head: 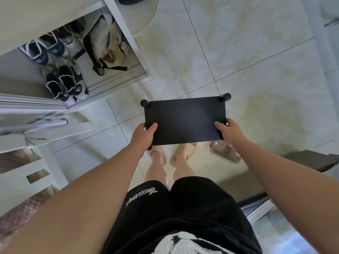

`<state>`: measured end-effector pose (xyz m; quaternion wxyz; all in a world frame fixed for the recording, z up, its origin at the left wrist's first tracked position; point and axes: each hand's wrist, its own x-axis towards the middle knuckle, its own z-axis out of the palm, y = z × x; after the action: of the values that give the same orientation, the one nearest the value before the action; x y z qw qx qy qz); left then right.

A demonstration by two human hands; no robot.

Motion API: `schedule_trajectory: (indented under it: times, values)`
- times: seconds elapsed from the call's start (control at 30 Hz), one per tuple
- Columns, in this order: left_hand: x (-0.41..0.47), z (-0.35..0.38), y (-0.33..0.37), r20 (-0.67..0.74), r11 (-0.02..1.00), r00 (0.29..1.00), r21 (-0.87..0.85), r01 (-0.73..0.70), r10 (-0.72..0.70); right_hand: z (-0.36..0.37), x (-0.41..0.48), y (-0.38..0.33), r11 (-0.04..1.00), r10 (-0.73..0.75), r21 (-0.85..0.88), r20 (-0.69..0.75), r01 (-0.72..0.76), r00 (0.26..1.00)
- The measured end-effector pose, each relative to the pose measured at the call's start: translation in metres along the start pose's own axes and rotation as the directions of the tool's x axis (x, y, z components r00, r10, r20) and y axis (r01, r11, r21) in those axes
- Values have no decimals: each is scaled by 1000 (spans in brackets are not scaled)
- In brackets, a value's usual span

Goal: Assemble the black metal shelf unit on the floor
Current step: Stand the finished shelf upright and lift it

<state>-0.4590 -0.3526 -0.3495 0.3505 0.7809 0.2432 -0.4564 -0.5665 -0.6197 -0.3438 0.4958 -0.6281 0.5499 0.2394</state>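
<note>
Above the floor tiles [238,52], my left hand [144,133] and right hand [229,131] clamp the stiff, seemingly light black shelf [185,120] by its near corners.

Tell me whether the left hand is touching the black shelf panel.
Touching. The head view shows the left hand gripping the black shelf panel at its near left corner, with the thumb lying on the top face.

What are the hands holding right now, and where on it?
The flat black rectangular metal shelf panel: left hand grips its near left corner, right hand its near right corner, thumbs on top.
</note>
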Motion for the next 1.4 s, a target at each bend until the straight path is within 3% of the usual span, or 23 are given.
schedule_trajectory:
  times: [0.4, 0.63, 0.87, 1.4]
  values:
    - [-87, -1, 81, -100, 967, 982, -183, -175, 159, -84, -55, -34, 972, -138, 181, -87, 152, 987]
    - [-120, 12, 158, -87, 921, 938, -180, -346, 335, -149, -64, -70, 930, -212, 260, -194, 259, 958]
    - [-95, 19, 272, -56, 884, 887, -72, -462, 459, -195, -35, -137, 894, -237, 310, -284, 323, 929]
    - [-10, 49, 584, 174, 816, 809, 46, -576, 561, -300, 71, -322, 824, -73, 479, -438, 301, 896]
